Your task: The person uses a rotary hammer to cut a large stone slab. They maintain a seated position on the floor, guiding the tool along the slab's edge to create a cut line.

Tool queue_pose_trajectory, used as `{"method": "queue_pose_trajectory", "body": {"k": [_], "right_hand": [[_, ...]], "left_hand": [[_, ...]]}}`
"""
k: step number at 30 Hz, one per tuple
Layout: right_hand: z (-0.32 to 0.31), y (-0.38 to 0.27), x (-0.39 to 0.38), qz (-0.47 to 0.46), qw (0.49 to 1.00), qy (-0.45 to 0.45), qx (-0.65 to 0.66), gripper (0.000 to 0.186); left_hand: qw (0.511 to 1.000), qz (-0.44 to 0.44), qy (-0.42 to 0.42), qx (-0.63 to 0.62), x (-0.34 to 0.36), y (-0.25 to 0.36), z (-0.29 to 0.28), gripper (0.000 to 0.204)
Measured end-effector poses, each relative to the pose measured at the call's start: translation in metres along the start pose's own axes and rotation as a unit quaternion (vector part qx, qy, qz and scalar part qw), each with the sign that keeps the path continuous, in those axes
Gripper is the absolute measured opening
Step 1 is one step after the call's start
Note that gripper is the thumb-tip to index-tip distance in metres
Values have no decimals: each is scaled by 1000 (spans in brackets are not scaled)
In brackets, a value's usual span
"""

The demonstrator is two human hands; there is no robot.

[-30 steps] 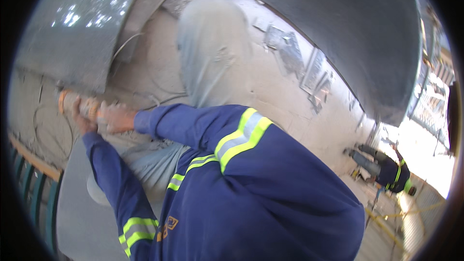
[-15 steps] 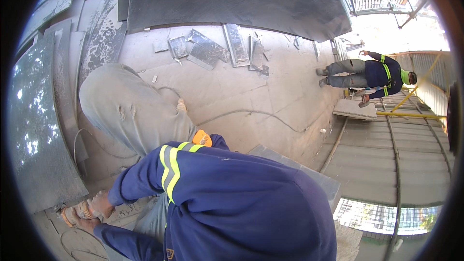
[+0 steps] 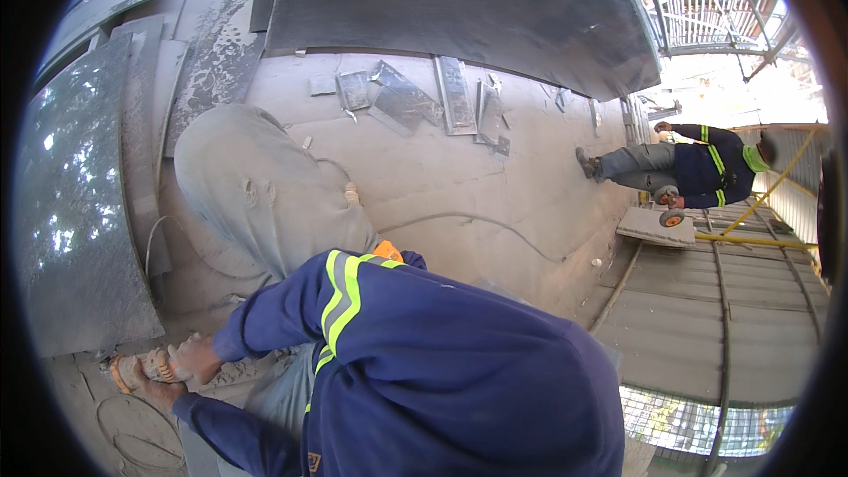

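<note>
At the lower left, both my hands are closed round a dusty orange power tool [image 3: 144,366], possibly an angle grinder. My left hand [image 3: 196,359], its blue sleeve banded in reflective yellow, grips the end nearer my body. Just below it, my right hand [image 3: 157,389] wraps the tool from underneath. The tool's far end is close to the lower edge of a large dark, shiny slab [image 3: 84,212]; whether they touch, I cannot tell. My bent grey-trousered knee [image 3: 265,185] rises above the arms.
Broken slab pieces [image 3: 405,102] lie on the dusty floor beneath a big dark slab [image 3: 459,9]. A cable [image 3: 477,217] winds across the ground, with loops [image 3: 132,433] near my hands. At right, a co-worker [image 3: 707,159] holds something with an orange-centred disc [image 3: 671,218].
The whole view has shifted, so most things sit further right and slightly lower. The co-worker's legs have come together in the view. My hands keep hold of the tool.
</note>
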State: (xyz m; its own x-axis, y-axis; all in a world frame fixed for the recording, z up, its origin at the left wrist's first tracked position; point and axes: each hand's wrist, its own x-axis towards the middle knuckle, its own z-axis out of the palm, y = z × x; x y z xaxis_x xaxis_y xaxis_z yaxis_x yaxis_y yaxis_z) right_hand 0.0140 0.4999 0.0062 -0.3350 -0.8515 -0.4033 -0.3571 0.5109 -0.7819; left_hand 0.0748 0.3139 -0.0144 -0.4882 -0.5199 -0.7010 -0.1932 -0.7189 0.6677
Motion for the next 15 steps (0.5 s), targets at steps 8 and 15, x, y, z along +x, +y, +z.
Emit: {"method": "queue_pose_trajectory", "body": {"k": [8,15], "right_hand": [[-9,-3,-14,3,999,-24,38,91],[-5,21,-9,2,995,-10,94,76]], "left_hand": [[1000,-7,-4,-2,-20,0,13,38],[1000,-3,10,2,-4,-12,23,35]]}}
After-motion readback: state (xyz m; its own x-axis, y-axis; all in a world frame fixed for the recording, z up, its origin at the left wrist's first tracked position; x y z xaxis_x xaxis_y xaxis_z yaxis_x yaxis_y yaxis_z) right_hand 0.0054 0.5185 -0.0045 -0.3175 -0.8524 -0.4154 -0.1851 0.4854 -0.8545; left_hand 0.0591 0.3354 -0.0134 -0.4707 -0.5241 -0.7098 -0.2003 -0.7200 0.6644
